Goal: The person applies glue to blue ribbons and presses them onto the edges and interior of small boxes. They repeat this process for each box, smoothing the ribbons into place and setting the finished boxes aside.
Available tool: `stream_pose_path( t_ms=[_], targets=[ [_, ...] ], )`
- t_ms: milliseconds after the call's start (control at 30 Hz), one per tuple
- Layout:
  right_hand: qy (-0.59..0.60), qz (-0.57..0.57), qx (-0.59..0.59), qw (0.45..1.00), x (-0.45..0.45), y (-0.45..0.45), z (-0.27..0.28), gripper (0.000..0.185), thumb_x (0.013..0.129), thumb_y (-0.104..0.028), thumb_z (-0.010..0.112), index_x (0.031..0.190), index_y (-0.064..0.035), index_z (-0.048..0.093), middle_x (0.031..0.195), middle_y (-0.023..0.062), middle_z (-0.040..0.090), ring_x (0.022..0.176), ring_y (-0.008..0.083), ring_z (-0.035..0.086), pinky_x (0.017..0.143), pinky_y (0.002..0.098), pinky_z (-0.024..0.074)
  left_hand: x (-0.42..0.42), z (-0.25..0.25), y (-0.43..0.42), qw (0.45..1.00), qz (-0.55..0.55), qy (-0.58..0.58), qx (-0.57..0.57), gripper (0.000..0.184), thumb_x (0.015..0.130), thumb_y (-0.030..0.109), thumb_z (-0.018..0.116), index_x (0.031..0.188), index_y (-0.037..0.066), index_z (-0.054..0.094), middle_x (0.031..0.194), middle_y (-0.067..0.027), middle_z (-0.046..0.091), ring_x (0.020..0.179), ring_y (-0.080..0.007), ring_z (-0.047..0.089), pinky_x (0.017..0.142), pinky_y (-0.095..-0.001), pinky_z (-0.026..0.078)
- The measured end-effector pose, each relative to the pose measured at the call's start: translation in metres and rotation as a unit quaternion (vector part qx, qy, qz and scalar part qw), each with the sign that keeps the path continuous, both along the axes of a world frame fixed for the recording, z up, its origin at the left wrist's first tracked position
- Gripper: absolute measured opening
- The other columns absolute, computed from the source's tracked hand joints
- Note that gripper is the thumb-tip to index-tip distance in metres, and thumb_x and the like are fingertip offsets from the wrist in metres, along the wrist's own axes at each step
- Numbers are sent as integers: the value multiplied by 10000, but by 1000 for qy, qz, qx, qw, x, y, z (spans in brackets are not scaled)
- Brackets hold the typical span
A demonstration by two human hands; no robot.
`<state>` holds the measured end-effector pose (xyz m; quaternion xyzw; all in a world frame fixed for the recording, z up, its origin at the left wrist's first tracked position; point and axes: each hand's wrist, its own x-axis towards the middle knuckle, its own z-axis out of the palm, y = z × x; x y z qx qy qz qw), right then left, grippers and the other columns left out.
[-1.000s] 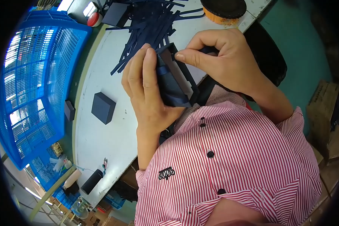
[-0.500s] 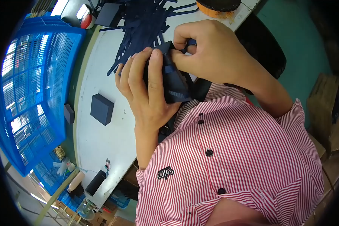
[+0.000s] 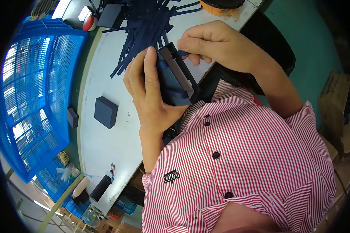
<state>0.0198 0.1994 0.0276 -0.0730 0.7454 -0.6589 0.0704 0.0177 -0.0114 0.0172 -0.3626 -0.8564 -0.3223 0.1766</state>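
The person wears a collared shirt (image 3: 252, 151) in narrow red and white stripes, running lengthwise down the front. Round black buttons (image 3: 216, 155) line the placket (image 3: 218, 171), and a small black crown-shaped emblem (image 3: 171, 176) marks the left chest. The pointed collar (image 3: 299, 194) lies open at the neck, its stripes set at an angle. The left sleeve (image 3: 145, 180) and right sleeve (image 3: 305, 116) are short; left hand (image 3: 151, 105) and right hand (image 3: 217, 42) are bare.

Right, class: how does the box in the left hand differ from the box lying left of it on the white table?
The held box is up in the left hand; the table box rests on the white table.
The held box shows an open side; no opening shows on the table box.
Both look dark blue.
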Motion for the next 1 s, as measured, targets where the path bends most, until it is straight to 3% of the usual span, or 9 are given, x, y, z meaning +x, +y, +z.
stream_pose_path(
  t_ms=[167, 267, 367, 500, 600, 700, 833, 933, 1000],
  targets=[
    [167, -105, 242, 950, -1, -18, -5, 276, 862, -268, 678, 744, -18, 675, 633, 118, 604, 558, 225, 553, 575, 321, 455, -2, 1, 4, 998, -5, 46, -52, 1089, 473, 141, 882, 1456, 61, 421, 1355, -167, 434, 1246, -344, 449, 1025, -409, 396],
    [102, -102, 263, 954, -2, -21, -4, 266, 817, -250, 694, 691, -19, 660, 633, 160, 596, 561, 286, 548, 603, 340, 477, -1, 0, 3, 997, -5, 33, -72, 1091, 472, 141, 882, 1458, 67, 421, 1355, -165, 436, 1247, -345, 449, 1028, -408, 394],
    [86, -11, 208, 974, -8, -12, -12, 251, 923, -176, 643, 740, -12, 595, 623, 49, 536, 581, 110, 511, 557, 261, 417, 1, -3, 1, 999, -7, -5, -52, 1105, 471, 163, 902, 1460, 68, 420, 1359, -162, 436, 1244, -349, 459, 1021, -405, 407],
    [-33, 52, -60, 996, -7, 3, -15, 311, 1028, -243, 516, 885, 1, 646, 761, 10, 612, 698, 101, 559, 677, 220, 466, -1, -4, -5, 999, 6, -53, -13, 1138, 467, 193, 930, 1470, 67, 408, 1364, -160, 434, 1236, -350, 479, 1011, -398, 426],
    [114, -55, 6, 992, -6, 3, -24, 275, 1026, -223, 516, 945, 2, 652, 772, 16, 613, 693, 88, 564, 683, 216, 470, -2, -3, -5, 999, 6, -51, -16, 1157, 463, 199, 938, 1478, 68, 397, 1367, -158, 432, 1238, -341, 484, 1009, -392, 430],
    [142, -110, -12, 984, -6, 17, -20, 259, 1022, -216, 524, 997, 7, 655, 760, 8, 601, 689, 81, 567, 694, 212, 475, -2, -3, -6, 998, -2, -56, -6, 1165, 462, 203, 938, 1481, 67, 392, 1370, -157, 429, 1240, -333, 487, 1007, -387, 431],
    [128, -98, -16, 987, 9, 40, -15, 209, 1005, -171, 552, 923, 7, 627, 737, -4, 571, 671, 60, 542, 652, 207, 453, -3, -4, -11, 995, -8, -93, 16, 1174, 462, 222, 941, 1484, 61, 385, 1371, -157, 427, 1238, -324, 494, 1006, -388, 431],
    [107, -92, 50, 989, 29, 30, -5, 238, 962, -259, 629, 949, -28, 683, 730, 33, 631, 692, 101, 593, 672, 218, 466, -5, -3, -14, 994, -18, -107, 25, 1187, 462, 242, 946, 1487, 55, 378, 1369, -160, 428, 1231, -318, 503, 1000, -390, 436],
    [249, -84, 158, 952, 28, 26, -9, 155, 908, -176, 650, 991, -52, 689, 869, 45, 639, 837, 148, 609, 730, 247, 482, -6, 0, -13, 995, -19, -94, 16, 1192, 463, 254, 947, 1488, 51, 374, 1369, -162, 428, 1229, -314, 505, 993, -391, 444]
  ],
)
